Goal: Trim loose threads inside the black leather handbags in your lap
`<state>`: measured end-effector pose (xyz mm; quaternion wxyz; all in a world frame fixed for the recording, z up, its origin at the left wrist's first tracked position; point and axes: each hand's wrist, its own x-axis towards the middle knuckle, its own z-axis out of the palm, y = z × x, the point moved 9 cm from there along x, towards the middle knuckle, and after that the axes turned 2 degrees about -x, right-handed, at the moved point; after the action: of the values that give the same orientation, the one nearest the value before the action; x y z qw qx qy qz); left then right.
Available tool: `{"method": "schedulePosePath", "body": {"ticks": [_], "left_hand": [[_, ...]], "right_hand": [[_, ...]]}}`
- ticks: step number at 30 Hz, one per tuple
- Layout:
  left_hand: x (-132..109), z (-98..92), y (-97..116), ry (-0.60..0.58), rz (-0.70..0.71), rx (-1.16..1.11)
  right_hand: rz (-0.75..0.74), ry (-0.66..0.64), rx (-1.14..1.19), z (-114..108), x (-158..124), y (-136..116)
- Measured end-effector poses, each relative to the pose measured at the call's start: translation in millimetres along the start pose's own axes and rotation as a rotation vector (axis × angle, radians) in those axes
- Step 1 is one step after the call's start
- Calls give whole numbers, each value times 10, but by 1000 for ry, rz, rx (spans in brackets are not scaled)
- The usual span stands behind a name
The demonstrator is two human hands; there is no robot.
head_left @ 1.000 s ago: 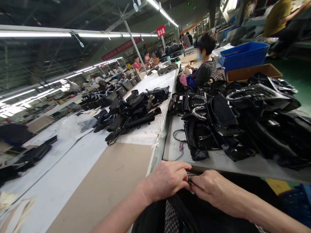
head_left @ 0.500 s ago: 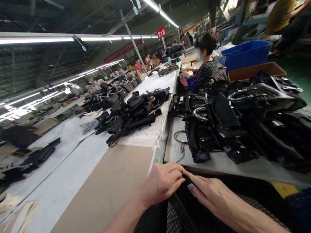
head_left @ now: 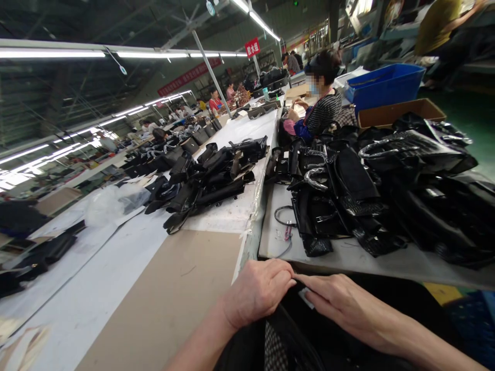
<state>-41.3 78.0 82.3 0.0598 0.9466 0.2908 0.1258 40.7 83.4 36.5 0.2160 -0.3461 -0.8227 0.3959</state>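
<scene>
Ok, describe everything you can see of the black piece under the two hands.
The black piece looks soft, like cloth or thin leather, with dark folds. Black-and-white checked fabric shows at its left, and a small white patch near the right thumb. It sits low in the view, before the pale table, cut off by the picture's bottom, so its full shape is hidden. The left hand pinches its upper edge; the right hand lies over it.

A blue bin stands behind a carton.
</scene>
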Motion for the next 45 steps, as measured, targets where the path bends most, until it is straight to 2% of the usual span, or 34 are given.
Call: {"method": "schedulePosePath", "body": {"ticks": [6,9,12,14,19,23,27,33,37,45], "left_hand": [[17,39,-67,47,-15,-70],[8,38,-110,64,-60,-133],[-41,35,-143,58,-128,-168],[-85,10,-182,75,-211,-212],[-216,-14,-393,145,-560,-487],[-302,26,-458,119,-711,-687],[-441,-60,-461,132,-798,-507],[-471,-114,-333,191,-758,-253],[-404,-142,-267,237,-686,-183],[-344,-152,-124,245,-493,-56]], "right_hand": [[22,-40,-86,26,33,62],[-64,-28,-189,46,21,-30],[-132,12,-175,71,42,-107],[-118,50,-132,101,87,-94],[-49,121,-138,241,194,-2],[-71,152,-116,256,215,5],[-61,186,-89,194,226,43],[-85,237,-106,161,230,33],[-96,249,-91,161,211,39],[-49,206,-80,206,198,109]]}}
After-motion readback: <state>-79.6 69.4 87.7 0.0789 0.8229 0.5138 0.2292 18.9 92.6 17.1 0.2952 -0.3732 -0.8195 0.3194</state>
